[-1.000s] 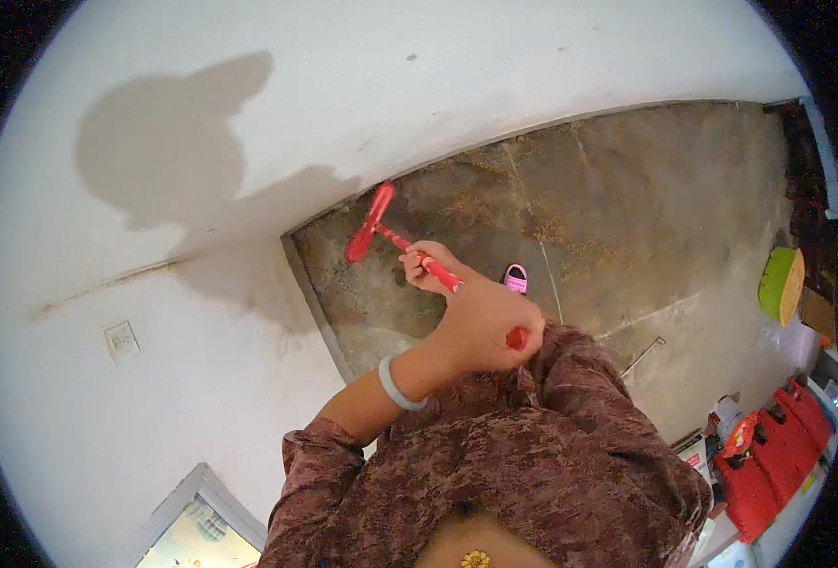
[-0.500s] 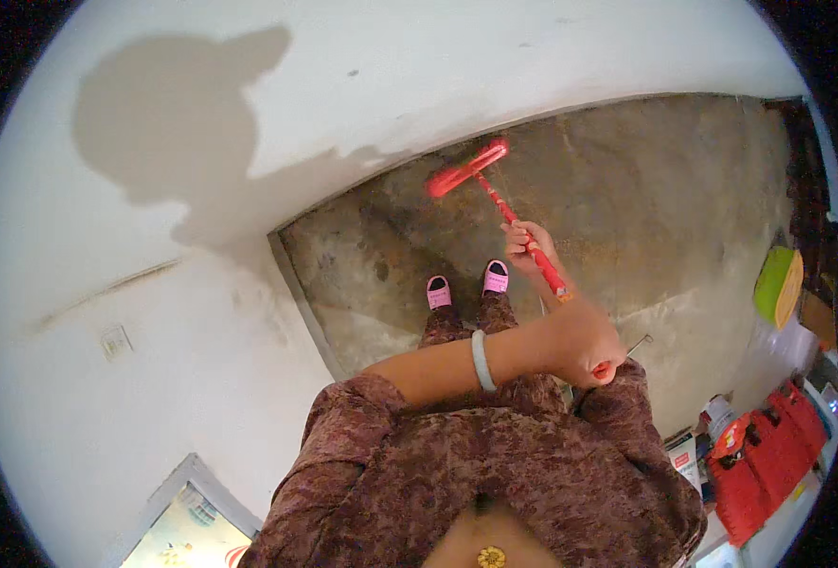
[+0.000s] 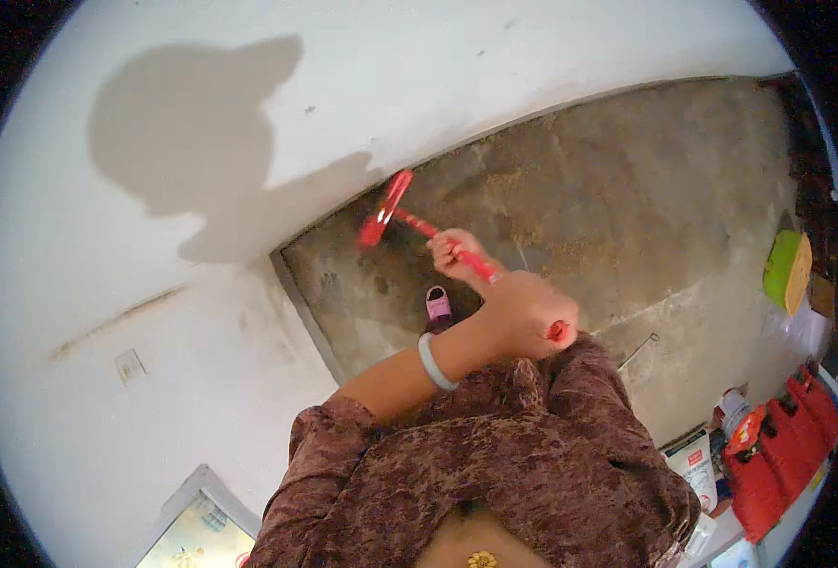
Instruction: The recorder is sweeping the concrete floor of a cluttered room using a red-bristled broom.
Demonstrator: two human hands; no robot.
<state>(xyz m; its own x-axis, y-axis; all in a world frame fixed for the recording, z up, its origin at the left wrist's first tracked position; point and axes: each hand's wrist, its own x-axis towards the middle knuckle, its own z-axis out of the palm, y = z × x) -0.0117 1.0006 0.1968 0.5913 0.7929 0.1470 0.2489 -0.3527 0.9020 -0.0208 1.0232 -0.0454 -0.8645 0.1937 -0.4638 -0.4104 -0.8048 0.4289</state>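
Note:
A red broom [image 3: 388, 210] with a long patterned handle reaches down to the grey floor, its wide head close to the foot of the white wall. My left hand [image 3: 533, 314], below a pale bangle [image 3: 434, 362], is closed around the upper end of the handle; the red tip shows out of the fist. Farther down the shaft, my right hand [image 3: 456, 254] wraps its fingers around it. My left forearm crosses in front of my body and hides most of the right arm. The broom's head is slightly blurred.
One pink slipper [image 3: 438, 303] shows on the concrete floor [image 3: 618, 208]. A white wall [image 3: 201, 331] with a switch plate [image 3: 129, 367] runs along the left and far side. At right are a green-yellow basin [image 3: 786, 273], a red cloth-like thing [image 3: 786, 454] and packages [image 3: 694, 466].
The broom's head has swung left and nearer to me, and both hands have shifted left with it. My right foot is now hidden behind the arms.

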